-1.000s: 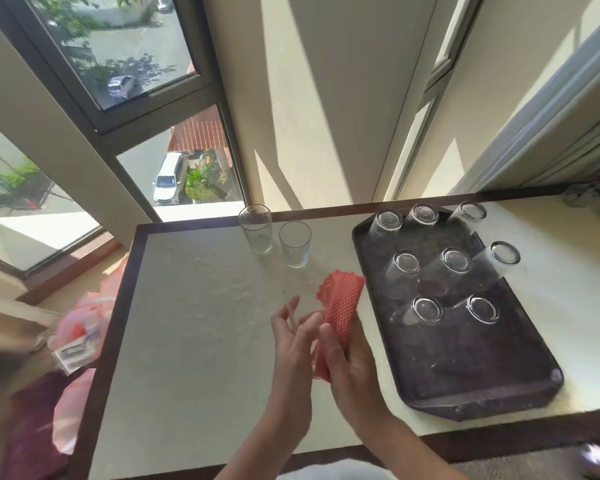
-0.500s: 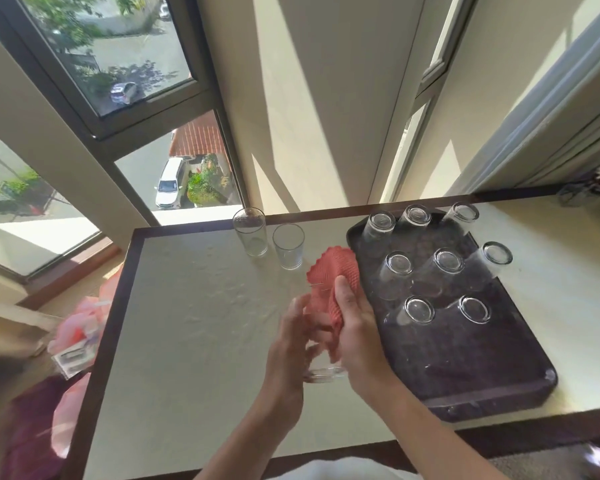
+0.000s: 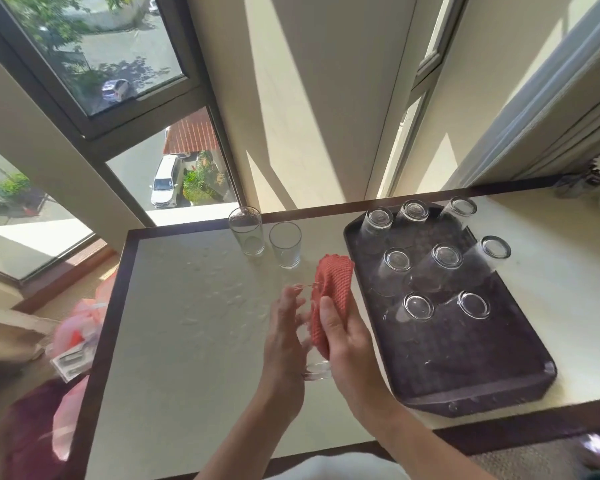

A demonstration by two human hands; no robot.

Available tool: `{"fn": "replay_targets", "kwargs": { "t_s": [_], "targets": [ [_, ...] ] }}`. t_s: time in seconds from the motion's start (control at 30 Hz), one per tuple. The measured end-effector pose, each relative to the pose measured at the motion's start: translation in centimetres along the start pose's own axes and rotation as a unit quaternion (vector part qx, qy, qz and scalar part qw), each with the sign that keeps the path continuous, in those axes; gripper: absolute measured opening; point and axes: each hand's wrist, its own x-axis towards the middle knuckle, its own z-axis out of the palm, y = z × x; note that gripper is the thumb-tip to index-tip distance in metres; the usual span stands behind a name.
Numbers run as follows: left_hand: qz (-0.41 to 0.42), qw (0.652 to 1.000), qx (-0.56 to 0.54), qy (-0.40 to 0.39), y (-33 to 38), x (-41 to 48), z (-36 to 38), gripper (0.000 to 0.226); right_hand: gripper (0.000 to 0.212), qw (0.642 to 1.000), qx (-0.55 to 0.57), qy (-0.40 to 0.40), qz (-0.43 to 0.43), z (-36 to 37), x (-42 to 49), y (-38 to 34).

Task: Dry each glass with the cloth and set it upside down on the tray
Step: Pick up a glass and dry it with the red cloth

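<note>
My left hand (image 3: 284, 337) holds a clear glass (image 3: 314, 367) above the table, its thick base pointing toward me. My right hand (image 3: 347, 341) presses the red waffle cloth (image 3: 331, 289) against the glass; the cloth covers its far end. Two upright glasses (image 3: 284, 245) stand at the table's far edge, left of the tray. On the dark tray (image 3: 482, 368) at the right, several glasses (image 3: 440, 261) stand upside down in its far half.
The pale table top (image 3: 187, 334) has a dark wooden rim. Pink and maroon cloth and a small packet (image 3: 71, 358) lie on the floor at the left. Windows rise behind the table. Small objects (image 3: 586, 181) sit at the far right corner.
The glass came into clear view between my hands, and my right hand shifted the cloth along it. The view dropped slightly. Tray glasses and the two upright glasses stayed put.
</note>
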Motion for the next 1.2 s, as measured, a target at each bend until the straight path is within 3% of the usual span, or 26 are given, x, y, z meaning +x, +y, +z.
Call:
{"fn": "replay_targets", "kwargs": {
  "t_s": [0.07,0.13,0.2,0.27,0.4,0.53,0.63,0.73,0.83,1.1,1.2],
  "targets": [
    [-0.002,1.0,0.017,-0.006,0.0,0.6,-0.4,0.078,0.044,0.998,-0.052,-0.008,-0.032,0.4,-1.3,0.3],
    [-0.003,1.0,0.028,0.003,-0.2,0.7,-0.6,0.062,0.042,0.998,-0.054,-0.01,-0.02,0.3,-0.9,0.7],
    [-0.009,1.0,0.025,0.007,-0.7,0.2,-0.5,0.052,0.027,0.999,0.004,0.008,0.051,0.0,0.6,0.7],
    [-0.024,0.999,0.029,-0.011,-1.0,-0.5,-0.2,0.052,0.027,0.994,0.031,0.016,0.104,-0.1,1.5,0.7],
    [-0.013,0.997,0.043,-0.059,-0.7,-0.3,-0.5,0.044,0.026,0.997,-0.061,-0.003,0.048,0.2,0.1,1.4],
    [-0.031,0.996,0.021,-0.077,-0.6,0.1,-1.1,0.039,0.028,0.992,0.027,-0.011,0.119,0.1,0.2,1.1],
    [-0.027,0.996,0.037,-0.081,-0.7,0.3,-1.6,0.052,0.045,0.954,0.162,0.022,0.25,-0.2,1.4,0.9],
    [0.015,0.997,0.05,-0.049,-0.4,0.7,-2.1,0.068,0.06,0.88,0.308,0.029,0.362,-1.0,1.5,1.1],
    [0.092,0.99,0.095,-0.057,-0.4,0.6,-2.1,0.076,0.062,0.838,0.393,-0.012,0.379,-1.9,1.2,1.0],
    [0.252,0.937,0.241,-0.034,-1.1,1.6,-2.7,0.071,0.034,0.878,0.339,-0.015,0.338,-2.0,0.8,1.1],
    [0.302,0.885,0.354,-0.027,-0.3,1.9,-3.8,0.067,0.035,0.919,0.252,0.029,0.3,-3.2,0.4,0.7]
  ]
}}
